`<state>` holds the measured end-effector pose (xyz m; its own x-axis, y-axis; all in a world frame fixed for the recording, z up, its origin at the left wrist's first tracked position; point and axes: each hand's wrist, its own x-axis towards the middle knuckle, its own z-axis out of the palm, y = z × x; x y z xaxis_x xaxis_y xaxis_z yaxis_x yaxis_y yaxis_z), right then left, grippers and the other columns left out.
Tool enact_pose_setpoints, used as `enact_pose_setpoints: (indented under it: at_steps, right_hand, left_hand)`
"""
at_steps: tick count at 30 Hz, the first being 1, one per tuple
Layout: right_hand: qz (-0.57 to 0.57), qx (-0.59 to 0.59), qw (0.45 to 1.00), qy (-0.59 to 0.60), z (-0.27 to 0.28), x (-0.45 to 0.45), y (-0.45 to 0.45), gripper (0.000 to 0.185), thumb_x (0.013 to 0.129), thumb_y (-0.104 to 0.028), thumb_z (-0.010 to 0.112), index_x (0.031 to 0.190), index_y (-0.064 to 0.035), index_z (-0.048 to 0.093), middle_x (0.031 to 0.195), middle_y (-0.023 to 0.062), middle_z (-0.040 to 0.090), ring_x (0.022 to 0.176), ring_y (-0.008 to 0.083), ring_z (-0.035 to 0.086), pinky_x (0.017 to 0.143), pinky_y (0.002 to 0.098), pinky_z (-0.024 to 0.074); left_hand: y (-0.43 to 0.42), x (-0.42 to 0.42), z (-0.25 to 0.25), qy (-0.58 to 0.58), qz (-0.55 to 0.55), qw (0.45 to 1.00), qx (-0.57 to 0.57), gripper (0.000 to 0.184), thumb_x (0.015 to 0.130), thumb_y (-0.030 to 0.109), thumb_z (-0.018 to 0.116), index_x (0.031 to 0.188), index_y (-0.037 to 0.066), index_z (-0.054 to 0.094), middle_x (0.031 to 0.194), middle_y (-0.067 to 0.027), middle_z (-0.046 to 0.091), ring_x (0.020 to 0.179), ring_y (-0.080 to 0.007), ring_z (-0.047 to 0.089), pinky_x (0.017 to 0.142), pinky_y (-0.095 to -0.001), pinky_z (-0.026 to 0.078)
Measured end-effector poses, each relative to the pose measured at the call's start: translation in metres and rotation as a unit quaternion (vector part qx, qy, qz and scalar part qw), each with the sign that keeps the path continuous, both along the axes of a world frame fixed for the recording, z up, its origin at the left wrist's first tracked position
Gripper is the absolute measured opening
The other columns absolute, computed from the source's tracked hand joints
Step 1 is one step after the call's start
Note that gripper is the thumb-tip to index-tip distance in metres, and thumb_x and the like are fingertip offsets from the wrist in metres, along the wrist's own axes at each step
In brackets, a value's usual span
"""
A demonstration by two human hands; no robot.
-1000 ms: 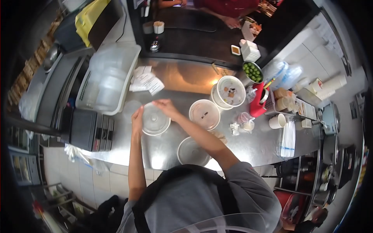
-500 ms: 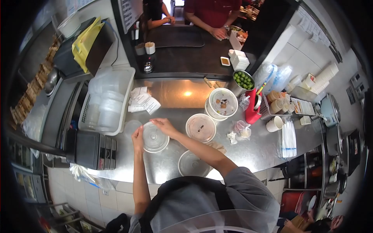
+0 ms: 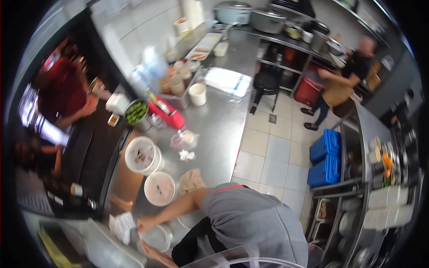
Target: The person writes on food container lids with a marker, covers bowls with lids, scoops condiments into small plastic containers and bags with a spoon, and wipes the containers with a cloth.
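Observation:
A round white tub with a translucent lid stands on the steel counter at the lower left. My right hand has its fingers closed at the far rim of this lid. On the near-left side of the same rim, my left hand also grips the edge, somewhat blurred. Beside them stands another lidded tub with reddish contents, and behind it are stacked tubs with dark and brown pieces under the lid. A further tub is mostly hidden by my right arm.
A brown cloth, a small bag and a red holder lie along the counter. Green limes fill a metal pot. A person stands across the tiled floor; another in red is beyond the pass. Blue bins stand right.
My view has swung to the right, bringing the floor, blue bins and standing person into sight. Both hands stay at the lidded tub's rim.

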<state>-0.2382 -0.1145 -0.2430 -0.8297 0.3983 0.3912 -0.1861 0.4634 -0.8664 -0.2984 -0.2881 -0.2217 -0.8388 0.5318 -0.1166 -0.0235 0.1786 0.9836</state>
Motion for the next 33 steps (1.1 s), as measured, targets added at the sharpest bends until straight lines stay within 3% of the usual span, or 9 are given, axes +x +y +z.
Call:
enact_pose_setpoints:
  at_steps: [2,4,7,11,22,25,30,33]
  right_hand:
    - [-0.035,0.025,0.999,-0.013,0.012,0.008,-0.006,0.031,0.078,-0.031,0.059,0.070,-0.0014,0.065,0.063,0.0174,0.060,0.055,0.0262,0.058,0.052,0.0395,0.0420]
    - [-0.115,-0.029,0.993,0.027,-0.021,-0.013,-0.013,0.031,0.079,-0.030,0.058,0.072,-0.0013,0.065,0.063,0.0167,0.060,0.056,0.0251,0.058,0.054,0.0393,0.0423]
    - [-0.100,-0.109,0.988,-0.046,-0.017,-0.003,-0.008,0.032,0.080,-0.032,0.058,0.074,-0.0005,0.065,0.062,0.0147,0.060,0.057,0.0234,0.057,0.056,0.0379,0.0425]
    - [-0.080,-0.111,0.990,0.019,-0.001,-0.001,-0.005,0.035,0.080,-0.034,0.059,0.072,-0.0001,0.063,0.056,0.0123,0.056,0.052,0.0193,0.051,0.053,0.0377,0.0394]
    - [-0.040,-0.148,0.986,-0.070,0.014,-0.007,0.010,0.038,0.080,-0.033,0.061,0.063,0.0012,0.059,0.048,0.0095,0.048,0.048,0.0136,0.046,0.048,0.0352,0.0361]
    - [-0.031,-0.170,0.981,-0.092,0.020,-0.003,0.011,0.038,0.080,-0.033,0.061,0.062,0.0012,0.059,0.049,0.0104,0.051,0.048,0.0147,0.048,0.048,0.0360,0.0366]
    - [-0.031,-0.085,0.992,-0.093,0.022,-0.001,0.012,0.038,0.079,-0.033,0.061,0.062,0.0007,0.060,0.052,0.0112,0.055,0.050,0.0199,0.052,0.051,0.0376,0.0394]
    - [-0.075,-0.060,0.994,-0.051,0.028,0.007,0.003,0.035,0.079,-0.033,0.060,0.068,-0.0002,0.063,0.058,0.0111,0.058,0.058,0.0226,0.058,0.057,0.0373,0.0438]
  left_hand:
    - [0.012,0.012,0.013,-0.024,-0.004,1.000,-0.004,0.049,0.089,0.035,0.049,0.121,-0.003,0.048,0.122,-0.0153,0.049,0.108,-0.0231,0.048,0.092,-0.0343,0.039]
    - [0.027,0.018,0.018,-0.021,-0.021,0.999,-0.018,0.050,0.089,0.036,0.048,0.122,-0.002,0.048,0.123,-0.0151,0.048,0.109,-0.0233,0.047,0.093,-0.0345,0.038]
    - [0.045,0.020,0.025,-0.025,-0.047,0.998,-0.038,0.051,0.089,0.037,0.048,0.123,-0.002,0.046,0.125,-0.0148,0.046,0.111,-0.0237,0.046,0.094,-0.0347,0.037]
    - [0.048,0.010,0.030,-0.041,-0.049,0.996,-0.058,0.053,0.089,0.038,0.047,0.125,-0.001,0.045,0.127,-0.0144,0.045,0.113,-0.0242,0.044,0.096,-0.0351,0.035]
    - [0.031,-0.013,0.030,-0.075,-0.036,0.994,-0.070,0.059,0.089,0.043,0.045,0.129,0.000,0.040,0.133,-0.0133,0.040,0.119,-0.0255,0.039,0.100,-0.0362,0.030]
    - [0.030,-0.015,0.031,-0.077,-0.036,0.993,-0.082,0.060,0.088,0.044,0.045,0.130,0.001,0.039,0.134,-0.0130,0.038,0.121,-0.0259,0.037,0.101,-0.0365,0.029]
    - [0.023,-0.013,0.029,-0.084,-0.029,0.991,-0.095,0.063,0.088,0.046,0.044,0.132,0.001,0.037,0.137,-0.0125,0.036,0.124,-0.0265,0.035,0.103,-0.0369,0.027]
    - [0.022,-0.014,0.019,-0.004,-0.004,0.996,-0.089,0.060,0.087,0.042,0.050,0.122,-0.006,0.045,0.124,-0.0188,0.045,0.107,-0.0260,0.050,0.089,-0.0366,0.042]
